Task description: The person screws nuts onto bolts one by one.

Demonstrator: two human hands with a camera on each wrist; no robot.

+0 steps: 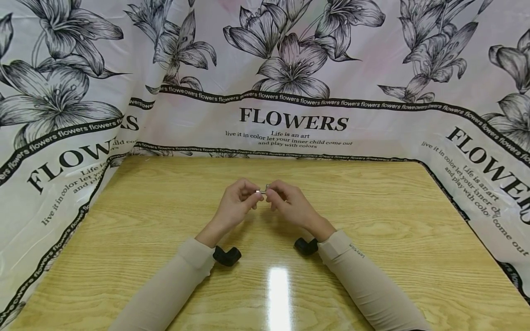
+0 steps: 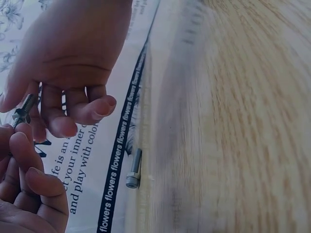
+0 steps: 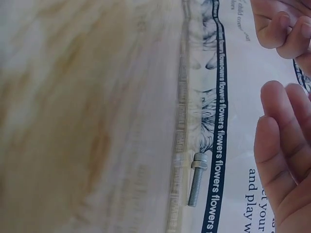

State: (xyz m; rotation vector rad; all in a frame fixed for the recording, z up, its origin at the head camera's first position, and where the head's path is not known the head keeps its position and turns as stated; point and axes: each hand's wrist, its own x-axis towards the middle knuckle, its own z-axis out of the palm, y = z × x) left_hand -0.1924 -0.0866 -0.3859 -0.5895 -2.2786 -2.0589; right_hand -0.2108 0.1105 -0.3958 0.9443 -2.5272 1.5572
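Observation:
Between the fingertips of both hands is a small silver bolt (image 2: 27, 104) with a nut on its thread. My left hand (image 1: 237, 202) pinches it between thumb and fingers, and in the left wrist view its end goes in behind those fingertips. The curled thumb and index finger of my right hand (image 1: 291, 202) meet at the bolt from the other side; its remaining fingers hang loosely bent. Off the right wrist view's edge, the held bolt is hidden. A second bolt (image 3: 197, 178), with a nut close under its head, lies on the table beyond the hands.
The wood-grain table (image 1: 174, 193) stretches around both forearms. White flower-printed sheeting (image 1: 290, 124) hangs along its back and sides. Black angled pieces (image 1: 227, 256) sit at the wrists, and a bright reflection lies near the front.

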